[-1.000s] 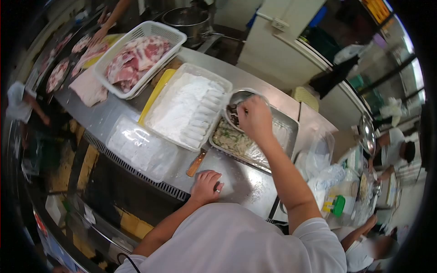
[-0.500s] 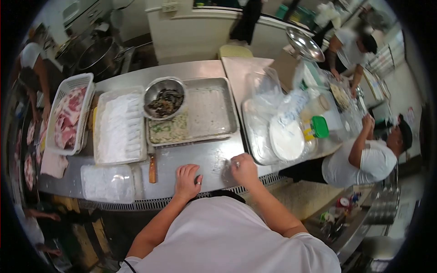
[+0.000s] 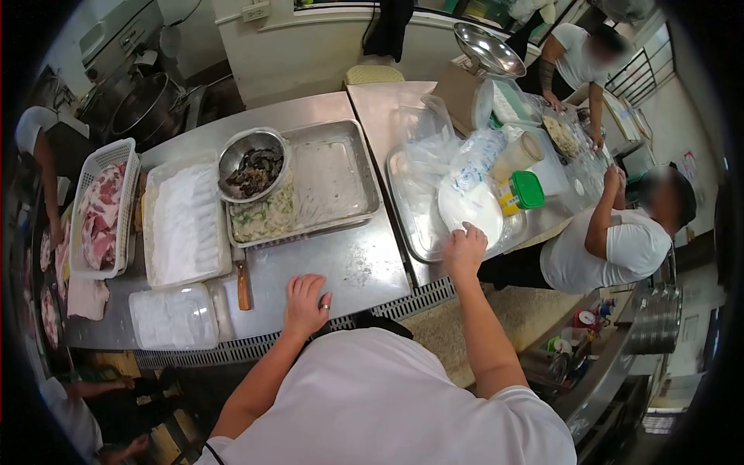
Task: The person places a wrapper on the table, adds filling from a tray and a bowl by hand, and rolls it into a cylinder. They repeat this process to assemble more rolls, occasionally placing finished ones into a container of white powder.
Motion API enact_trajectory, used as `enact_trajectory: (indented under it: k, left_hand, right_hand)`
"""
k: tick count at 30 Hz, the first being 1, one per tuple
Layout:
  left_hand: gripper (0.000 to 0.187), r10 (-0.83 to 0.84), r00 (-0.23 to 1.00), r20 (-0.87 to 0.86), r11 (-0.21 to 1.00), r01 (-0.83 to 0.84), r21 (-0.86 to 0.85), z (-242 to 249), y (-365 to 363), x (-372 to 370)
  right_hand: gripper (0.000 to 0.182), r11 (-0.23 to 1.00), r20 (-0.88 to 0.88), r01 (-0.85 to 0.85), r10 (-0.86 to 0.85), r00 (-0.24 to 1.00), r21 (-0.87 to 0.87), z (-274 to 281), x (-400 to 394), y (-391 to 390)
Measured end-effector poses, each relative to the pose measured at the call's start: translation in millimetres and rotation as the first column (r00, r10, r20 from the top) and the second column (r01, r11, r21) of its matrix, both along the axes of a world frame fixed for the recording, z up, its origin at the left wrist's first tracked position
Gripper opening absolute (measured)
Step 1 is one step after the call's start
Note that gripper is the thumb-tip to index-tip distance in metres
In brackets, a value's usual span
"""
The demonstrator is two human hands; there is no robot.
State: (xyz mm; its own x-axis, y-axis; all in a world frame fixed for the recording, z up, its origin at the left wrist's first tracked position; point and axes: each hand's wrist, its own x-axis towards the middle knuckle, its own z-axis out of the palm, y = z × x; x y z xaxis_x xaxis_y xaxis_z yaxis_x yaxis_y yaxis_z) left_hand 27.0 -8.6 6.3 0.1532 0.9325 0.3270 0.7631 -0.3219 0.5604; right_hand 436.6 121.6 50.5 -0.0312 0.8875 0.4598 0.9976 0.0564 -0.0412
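Observation:
My left hand (image 3: 307, 304) rests on the steel worktop (image 3: 333, 260) near its front edge, fingers loosely stretched, a ring on one of them. Out to the right, my right hand (image 3: 465, 252) is at the near edge of a round white mound (image 3: 471, 208) in clear plastic, which lies on a metal tray (image 3: 426, 249). Its fingers are extended and overlap the mound's rim. Left of centre, a metal bowl (image 3: 225, 174) with dark pieces sits on a steel pan (image 3: 370, 174) holding a pale, green-flecked mixture (image 3: 263, 219). A wooden-handled tool (image 3: 243, 287) lies before the pan.
A tub of white powder (image 3: 182, 225), a lidded container (image 3: 174, 318) and a basket of raw meat (image 3: 101, 221) stand left. A green-lidded tub (image 3: 523, 192) is beyond the mound. Two people (image 3: 604, 240) (image 3: 577, 58) work at right; others are at left.
My right hand has moved right from the steel worktop to the white mound on the tray. My left hand stays at the worktop's front. The view has shifted slightly.

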Motion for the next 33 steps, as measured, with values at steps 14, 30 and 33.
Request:
enact_trajectory:
  k: [14, 30, 33]
  left_hand:
    - [0.094, -0.196, 0.974, -0.113, 0.98, 0.197, -0.009, 36.2, 13.4, -1.6]
    - [0.016, 0.147, 0.986, 0.074, 0.989, -0.148, -0.002, -2.2, -30.7, -48.3]
    - [0.018, 0.262, 0.962, 0.078, 0.965, -0.26, -0.043, 2.3, -27.4, -41.3]
  right_hand:
    - [0.023, 0.433, -0.403, -0.856, 0.756, 0.516, -0.282, 3.3, -191.0, -77.8]
    - [0.024, 0.586, -0.418, -0.717, 0.584, 0.696, -0.376, -15.7, -182.8, -67.2]
    - [0.02, 0.655, -0.419, -0.605, 0.442, 0.793, -0.453, -11.7, -190.6, -57.7]
